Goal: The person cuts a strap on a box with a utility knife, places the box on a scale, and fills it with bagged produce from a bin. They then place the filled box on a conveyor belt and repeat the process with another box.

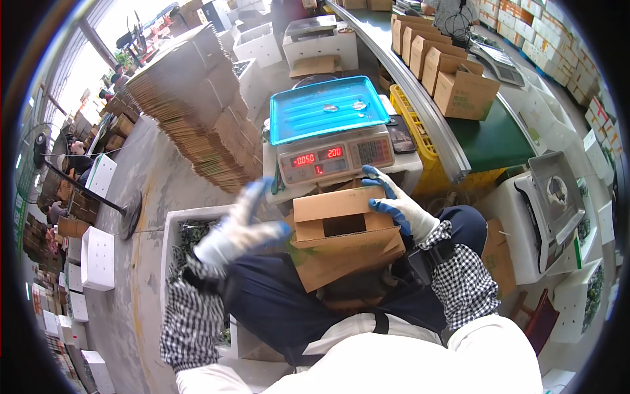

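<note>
A brown cardboard box (pixel 344 259) with raised flaps stands tilted between my knees, its top partly open and dark inside. My right hand (pixel 410 213), in a white glove with blue fingertips, grips the box at its upper right corner, fingers on both sides of the flap. To the left of the box, my left hand (pixel 239 230), gloved the same way, is in the air with fingers spread, slightly blurred and holding nothing. Just beyond the box stands a digital scale (pixel 335 161) with lit red digits and a blue tray (pixel 328 118) holding a few small clear pieces.
A white foam box (pixel 172 262) with dark green contents sits by my left leg. Tall stacks of flattened cartons (pixel 197 105) rise at the far left. Open cartons (pixel 462 92) line a green conveyor (pixel 492 141) at right. A yellow crate (pixel 420 134) and another scale (pixel 551 203) stand nearby.
</note>
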Demonstrator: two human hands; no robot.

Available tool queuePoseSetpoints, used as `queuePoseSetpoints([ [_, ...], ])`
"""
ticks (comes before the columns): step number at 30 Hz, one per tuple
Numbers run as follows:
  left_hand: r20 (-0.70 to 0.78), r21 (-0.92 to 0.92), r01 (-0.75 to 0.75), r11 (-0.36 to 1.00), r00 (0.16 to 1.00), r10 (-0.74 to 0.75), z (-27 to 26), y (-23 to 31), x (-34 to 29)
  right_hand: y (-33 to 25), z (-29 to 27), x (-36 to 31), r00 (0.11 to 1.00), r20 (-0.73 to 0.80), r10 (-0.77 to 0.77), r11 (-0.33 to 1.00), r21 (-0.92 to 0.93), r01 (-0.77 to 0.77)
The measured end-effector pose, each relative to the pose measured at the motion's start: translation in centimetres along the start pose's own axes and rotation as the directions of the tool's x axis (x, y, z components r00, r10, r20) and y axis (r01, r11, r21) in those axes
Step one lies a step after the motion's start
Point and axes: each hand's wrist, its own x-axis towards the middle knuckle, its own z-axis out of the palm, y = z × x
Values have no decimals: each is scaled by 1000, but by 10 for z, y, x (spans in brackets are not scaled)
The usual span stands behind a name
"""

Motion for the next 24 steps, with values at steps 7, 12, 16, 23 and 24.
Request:
queuePoseSetpoints([
  [7, -166, 48, -82, 995, 982, 89, 94, -9, 34, -1, 5, 8, 998, 43, 45, 998, 44, -47],
  [12, -359, -632, -27, 774, 896, -262, 119, -9, 44, -17, -1, 13, 986, -128, 105, 948, 311, -60],
  [16, -281, -788, -62, 612, 921, -269, 120, -11, 40, -55, 46, 6, 946, 149, -289, 248, -943, 224],
  [23, -200, -888, 3, 460, 898, -392, 128, -25, 29, -42, 59, 20, 931, 357, -74, -78, -933, 352],
  [24, -189, -832, 86, 548, 885, -426, 128, -22, 28, -44, 63, 20, 927, 372, -40, -85, -926, 368],
])
